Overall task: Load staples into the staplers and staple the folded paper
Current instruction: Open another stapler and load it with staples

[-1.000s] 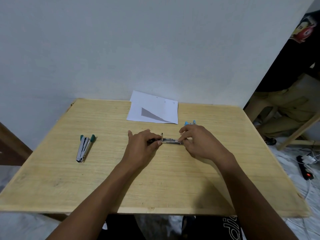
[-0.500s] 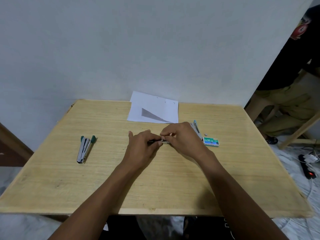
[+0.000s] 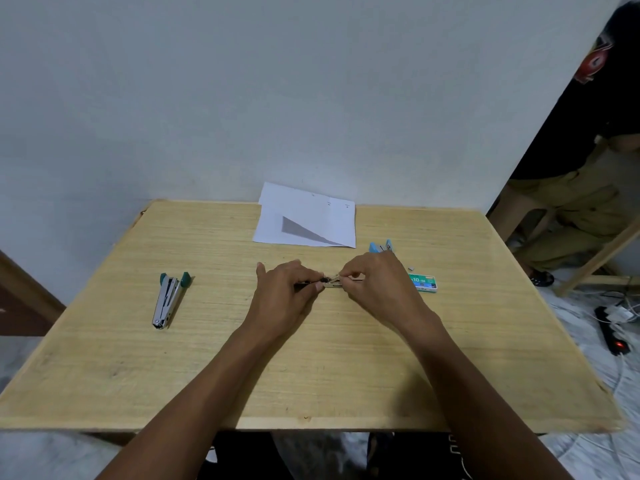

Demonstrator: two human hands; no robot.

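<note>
At the middle of the wooden table (image 3: 311, 382) my left hand (image 3: 285, 299) grips the dark end of a small metal stapler (image 3: 331, 283) that lies flat. My right hand (image 3: 375, 285) pinches at the stapler's metal channel with thumb and forefinger; what it pinches is too small to tell. The folded white paper (image 3: 306, 216) lies at the table's far edge against the wall. A green-handled stapler (image 3: 168, 299) lies at the left. A light blue stapler (image 3: 379, 247) shows just past my right hand. A green staple box (image 3: 423, 283) sits right of that hand.
A few loose staple pieces (image 3: 411, 268) lie near the box. A person (image 3: 588, 168) sits on a stool at the right, beyond the table. A power strip with a red light (image 3: 614, 336) and cables lies on the floor at the right.
My right hand slid left along the stapler from its right end towards my left hand, uncovering the staple box, and now pinches at the middle. My left hand stayed put.
</note>
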